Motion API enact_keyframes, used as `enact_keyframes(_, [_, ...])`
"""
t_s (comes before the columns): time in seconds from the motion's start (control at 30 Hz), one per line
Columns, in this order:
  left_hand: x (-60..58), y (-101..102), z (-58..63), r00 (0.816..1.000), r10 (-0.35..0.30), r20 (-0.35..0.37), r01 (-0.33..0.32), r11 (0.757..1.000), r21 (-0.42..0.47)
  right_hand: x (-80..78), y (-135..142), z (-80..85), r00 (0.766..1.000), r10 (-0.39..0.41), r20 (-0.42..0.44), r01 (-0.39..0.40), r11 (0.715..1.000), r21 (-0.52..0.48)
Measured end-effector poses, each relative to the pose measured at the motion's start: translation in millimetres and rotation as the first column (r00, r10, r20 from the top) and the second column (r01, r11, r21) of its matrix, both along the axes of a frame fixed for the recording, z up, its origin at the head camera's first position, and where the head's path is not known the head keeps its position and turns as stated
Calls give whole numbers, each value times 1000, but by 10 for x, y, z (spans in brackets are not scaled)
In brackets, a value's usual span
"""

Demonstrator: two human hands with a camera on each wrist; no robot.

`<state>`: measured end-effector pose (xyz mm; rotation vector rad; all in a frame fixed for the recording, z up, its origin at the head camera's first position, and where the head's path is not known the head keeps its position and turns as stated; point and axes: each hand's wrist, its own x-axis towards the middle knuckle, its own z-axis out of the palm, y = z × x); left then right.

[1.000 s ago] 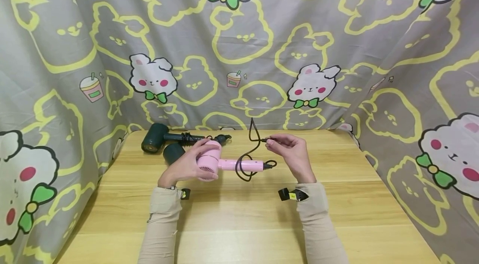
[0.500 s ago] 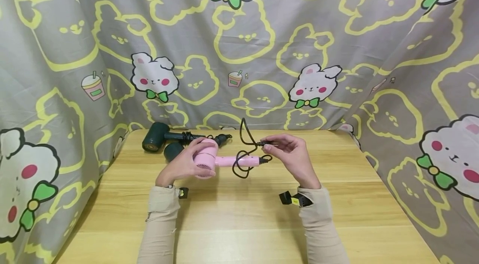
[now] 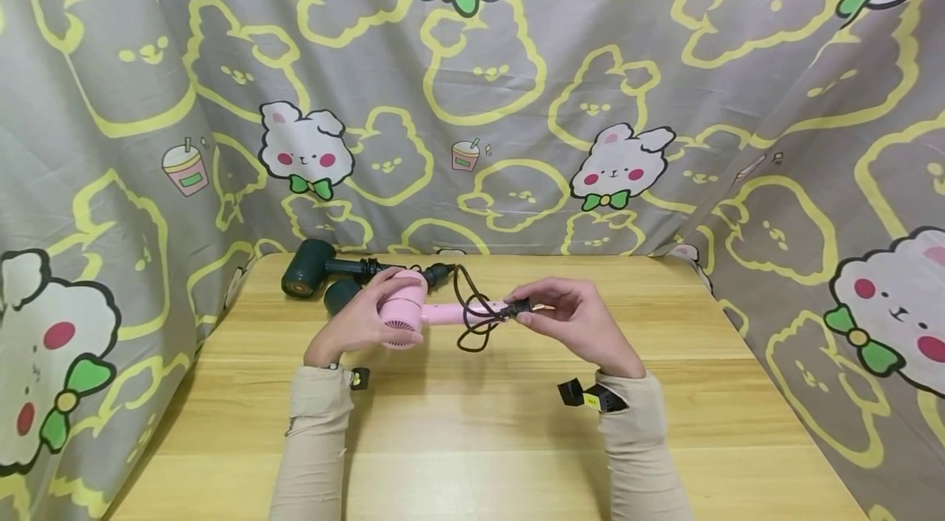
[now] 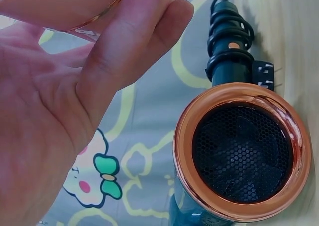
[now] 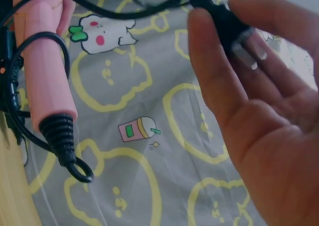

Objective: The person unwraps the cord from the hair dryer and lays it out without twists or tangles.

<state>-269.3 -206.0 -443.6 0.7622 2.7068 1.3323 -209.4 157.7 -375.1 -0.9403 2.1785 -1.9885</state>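
While the left hand [image 3: 358,320] grips its barrel from the left, thumb nearer the viewer and fingers over the far side, a pink hair dryer [image 3: 402,309] is held up above the middle of a pale wood-grain worktop [image 3: 472,455]. The dryer's long handle points right, nearly level across the head view, its right end tilted slightly away. The short barrel lies crosswise to the handle, with a ring of dark vent slits [image 3: 399,331] at the near end. The pink is smooth and glossy; the right wrist view shows a ribbed black cord guard [image 5: 59,136] at the handle's tip. A black cord [image 3: 472,338] loops loosely around the handle. The right hand [image 3: 576,314] pinches the cord's black plug [image 3: 519,307] between thumb and fingers, metal prongs pointing right. Behind, on the left, lies a dark green hair dryer [image 3: 308,267], its handle also pointing right and wound with cord. A grey curtain [image 3: 487,94] printed with cartoon animals and lidded drink cups hangs beyond.
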Motion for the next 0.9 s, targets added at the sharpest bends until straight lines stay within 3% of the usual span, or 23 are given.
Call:
enact_keyframes(0.37, [-3, -5, 0, 1000, -1, -18, 1, 1000, 0, 29, 3, 4, 996, 78, -32, -71, 981, 182])
enact_keyframes(0.73, [15, -25, 35, 999, 14, -29, -14, 1000, -3, -48, 82, -73, 996, 65, 59, -79, 956, 282])
enact_keyframes(0.9, [13, -37, 37, 999, 18, -28, -18, 1000, -2, -82, 143, -93, 991, 76, 106, -103, 954, 280])
